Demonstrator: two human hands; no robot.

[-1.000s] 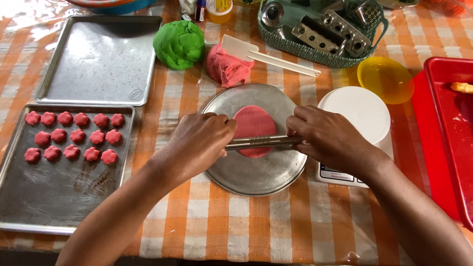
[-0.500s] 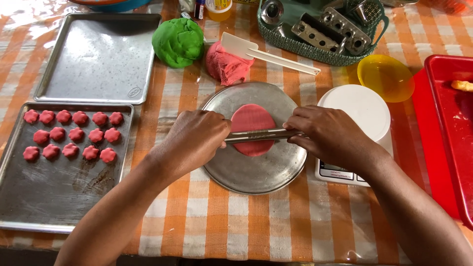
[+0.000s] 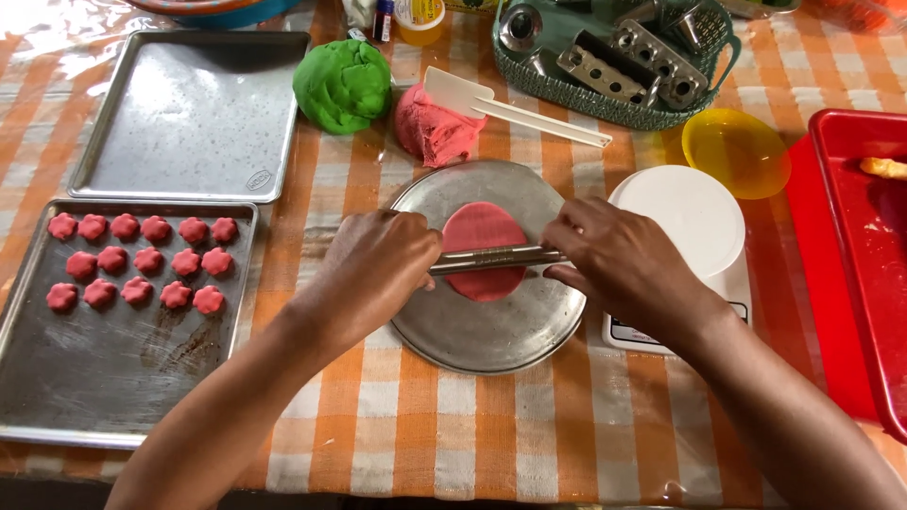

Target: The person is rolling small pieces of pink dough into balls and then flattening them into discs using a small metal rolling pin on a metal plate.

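A flat round of pink dough point(image 3: 482, 234) lies on an upturned round metal plate point(image 3: 491, 326). Across the dough lies a thin metal rolling rod point(image 3: 493, 257), held level. My left hand point(image 3: 378, 269) grips its left end and my right hand point(image 3: 619, 264) grips its right end. Both hands rest over the plate's edges. The rod sits across the lower half of the dough.
A baking tray point(image 3: 57, 378) at the left holds several pink flower-shaped pieces point(image 3: 142, 263). An empty tray point(image 3: 189, 113) lies behind it. Green dough point(image 3: 342, 83), pink dough point(image 3: 430, 132) with a white spatula point(image 3: 510, 106), a basket of metal moulds point(image 3: 614, 57), a yellow bowl point(image 3: 737, 151), a white scale point(image 3: 690, 222) and a red tray point(image 3: 855, 274) surround the plate.
The rod has rolled over the pink dough, away from me and then back toward me, with both hands moving along with it. The dough round looks slightly wider.
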